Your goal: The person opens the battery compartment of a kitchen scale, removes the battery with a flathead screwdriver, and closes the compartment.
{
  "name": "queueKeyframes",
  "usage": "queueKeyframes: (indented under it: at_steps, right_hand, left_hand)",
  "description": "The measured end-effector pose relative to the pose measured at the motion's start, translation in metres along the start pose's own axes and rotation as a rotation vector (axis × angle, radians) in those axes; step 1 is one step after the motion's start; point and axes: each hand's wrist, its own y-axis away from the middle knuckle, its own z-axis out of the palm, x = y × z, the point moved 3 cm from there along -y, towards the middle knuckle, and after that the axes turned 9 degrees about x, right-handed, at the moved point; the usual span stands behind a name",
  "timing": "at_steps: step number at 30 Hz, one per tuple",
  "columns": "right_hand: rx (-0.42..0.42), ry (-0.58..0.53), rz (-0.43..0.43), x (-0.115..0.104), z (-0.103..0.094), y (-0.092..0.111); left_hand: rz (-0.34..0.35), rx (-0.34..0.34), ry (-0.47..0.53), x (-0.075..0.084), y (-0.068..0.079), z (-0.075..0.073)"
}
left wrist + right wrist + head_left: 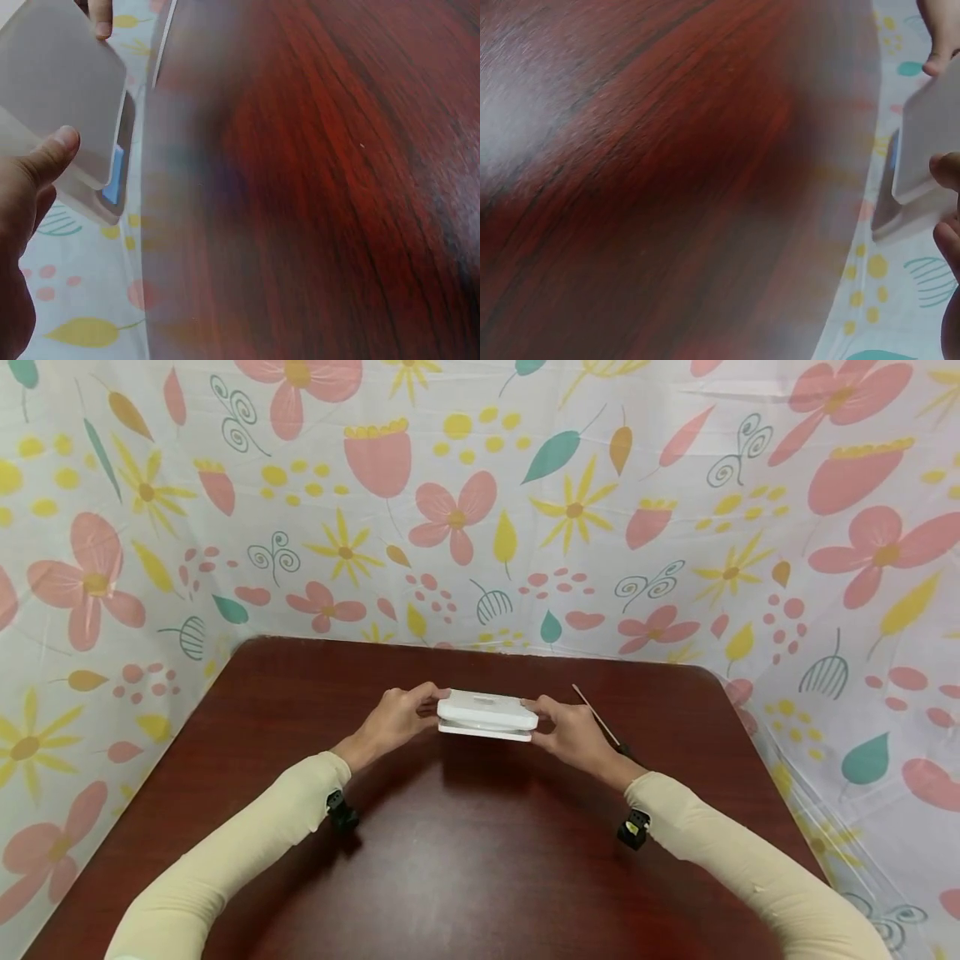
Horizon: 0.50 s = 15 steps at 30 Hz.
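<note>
Above the far part of the table, both hands hold a white flat box-like case (pixel 483 703) made of two parts. My left hand (pixel 390 718) grips its left end and my right hand (pixel 573 731) its right end. A thin flat white panel (pixel 487 732) forms the lower part in the head view, with a dark gap between it and the thicker upper part. In the left wrist view the thumb presses on the panel (pixel 67 82), and a blue piece (pixel 113 176) shows between the two parts. The right wrist view has the right thumb on the same panel (pixel 930 142).
A screwdriver-like tool (pixel 592 710) with a thin metal shaft lies right of the right hand, its dark end partly behind the forearm. The dark red-brown table (pixel 480 877) ends at a flowered cloth (pixel 450 568) behind and at both sides. Black wrist cameras (pixel 341 810) hang under the sleeves.
</note>
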Motion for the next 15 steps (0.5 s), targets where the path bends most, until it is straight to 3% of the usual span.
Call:
queueKeyframes:
  at_steps: [5,8,15]
  right_hand:
    - [0.054,0.112,-0.163,-0.001,0.004,0.004]
    - [0.074,0.163,-0.24,0.001,0.009,0.007]
    - [0.122,0.216,-0.341,0.009,0.022,0.015]
  left_hand:
    - [0.187,0.086,-0.143,0.001,0.007,0.005]
    - [0.238,0.127,-0.184,0.001,0.011,0.009]
    - [0.135,0.12,-0.219,-0.005,0.019,0.024]
